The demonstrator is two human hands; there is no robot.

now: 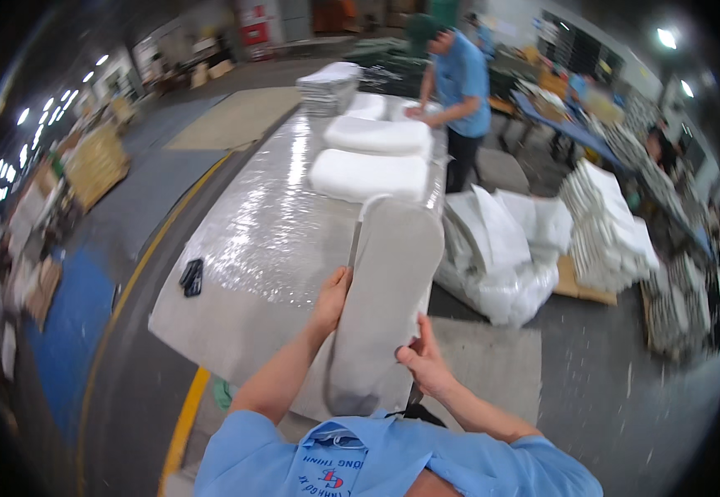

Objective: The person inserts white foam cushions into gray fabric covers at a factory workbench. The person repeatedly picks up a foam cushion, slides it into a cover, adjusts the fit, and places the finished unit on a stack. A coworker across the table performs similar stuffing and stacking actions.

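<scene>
A long grey pad with rounded ends [391, 290] lies lengthwise in front of me at the right edge of the table [219, 319]. Its far end reaches close to the white pads. My left hand [332, 298] grips its left side, fingers curled against the edge. My right hand [425, 358] holds the right side near the close end, thumb on top and fingers partly hidden at the edge. A pale rim shows along the pad's far left edge. Beyond it lie white rounded pads [368, 176] on the plastic-covered tabletop.
A stack of pale pads [327, 89] stands at the table's far end. A co-worker in blue [463, 83] bends over the far right side. Right of the table, a plastic bag [509, 286] holds white sheets, beside stacked pads [604, 224]. Small black objects [192, 277] lie at left.
</scene>
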